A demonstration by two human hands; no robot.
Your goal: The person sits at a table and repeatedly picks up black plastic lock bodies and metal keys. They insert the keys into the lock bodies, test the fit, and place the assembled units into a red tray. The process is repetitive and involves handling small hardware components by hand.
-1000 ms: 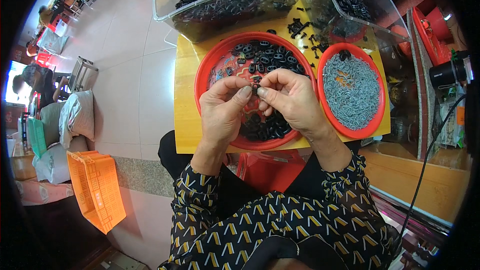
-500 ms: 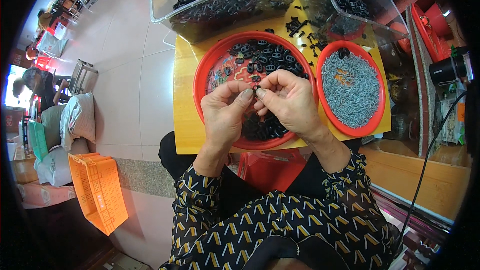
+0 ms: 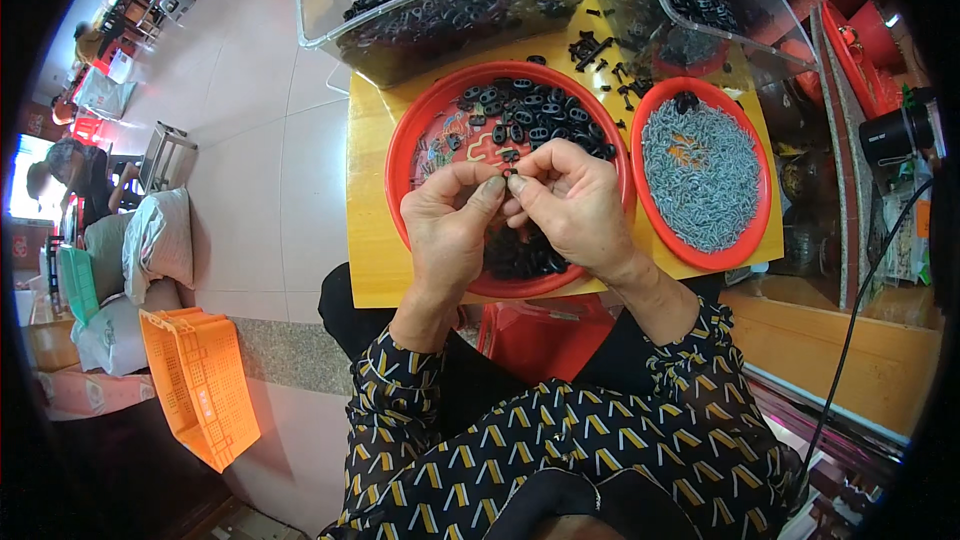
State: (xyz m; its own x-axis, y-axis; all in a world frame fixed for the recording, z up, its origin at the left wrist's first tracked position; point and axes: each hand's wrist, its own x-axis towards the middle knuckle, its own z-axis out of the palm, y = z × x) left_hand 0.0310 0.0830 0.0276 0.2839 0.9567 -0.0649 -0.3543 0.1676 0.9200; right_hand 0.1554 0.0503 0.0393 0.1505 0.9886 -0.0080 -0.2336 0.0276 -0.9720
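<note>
Over a round red tray (image 3: 400, 155), my left hand (image 3: 447, 225) and my right hand (image 3: 578, 208) meet fingertip to fingertip. Both pinch one small black part (image 3: 510, 172) between thumbs and forefingers; most of it is covered, so its exact shape does not show. Beneath them lie several oval black plastic pieces with two holes (image 3: 545, 110), heaped at the tray's far right, with more dark pieces (image 3: 520, 258) at its near side. To the right, an oval red tray (image 3: 765, 175) is filled with small silver screws (image 3: 700, 175) and a little black clump at its far end.
Two clear plastic bins (image 3: 460, 25) of black parts stand at the table's far side. Loose black bits (image 3: 590, 50) lie on the yellow tabletop (image 3: 372, 240). An orange crate (image 3: 200, 385) sits on the floor at left; a black cable (image 3: 850, 340) hangs at right. Other people sit far left.
My hands stay pinched together at nearly the same spot, with only slight finger shifts around the small black part. The whole view has shifted very slightly.
</note>
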